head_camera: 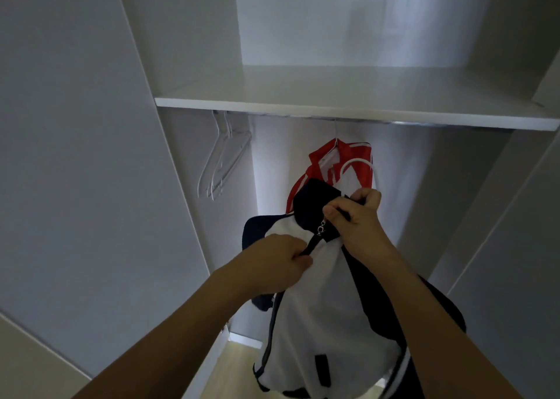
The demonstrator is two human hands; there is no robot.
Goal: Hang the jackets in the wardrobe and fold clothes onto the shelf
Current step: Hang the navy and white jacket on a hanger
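A white and navy jacket (321, 316) hangs from my hands in front of the open wardrobe. My right hand (356, 219) grips its navy collar and the neck of a white hanger (360, 165), whose hook curves up above my fist. My left hand (278, 262) pinches the zipper edge just below the silver zipper pull (321, 227). Behind it a red and white jacket (327, 165) hangs on the rail (424, 122) under the white shelf (348, 107).
Two or three bare pale hangers (221, 162) hang at the rail's left end. The wardrobe's left side panel (181, 65) and an open door (75, 156) stand to the left. Another panel edge (515, 201) is on the right. Light wood floor (236, 365) shows below.
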